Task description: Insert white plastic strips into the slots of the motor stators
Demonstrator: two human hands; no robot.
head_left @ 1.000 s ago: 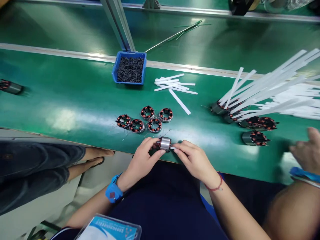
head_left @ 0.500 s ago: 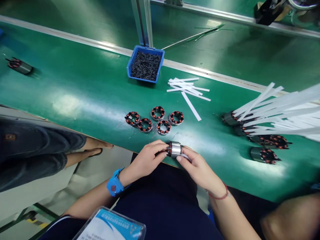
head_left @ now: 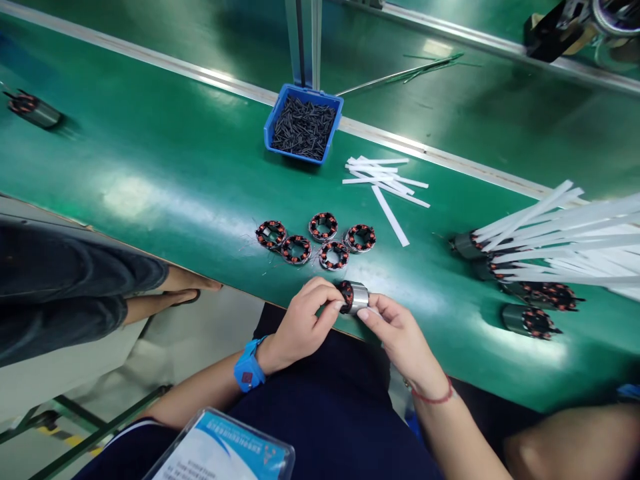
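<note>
A motor stator point(head_left: 359, 297), a silver cylinder with black and copper-coloured windings at its left end, is held on its side at the table's front edge. My right hand point(head_left: 403, 330) grips its right end between thumb and fingers. At the wound end, the thumb and fingertips of my left hand point(head_left: 307, 320) are pinched together; what lies between them is too small to make out. Just beyond my hands sit several wound stator rings point(head_left: 334, 256) with thin loose wires. White strips point(head_left: 391, 217) lie in a loose pile behind them, to the right.
A blue bin point(head_left: 270, 137) full of short black tubes stands against the metal rail point(head_left: 395, 143). At right are finished-looking stators point(head_left: 517, 320), some with long white strips point(head_left: 550, 230). Another stator point(head_left: 33, 110) lies far left. People's legs point(head_left: 75, 293) and an arm point(head_left: 575, 433) are nearby.
My left fingers have closed into a tighter pinch at the wound end of the stator. The stator has tilted slightly, showing more of its windings. The whole view has shifted a little.
</note>
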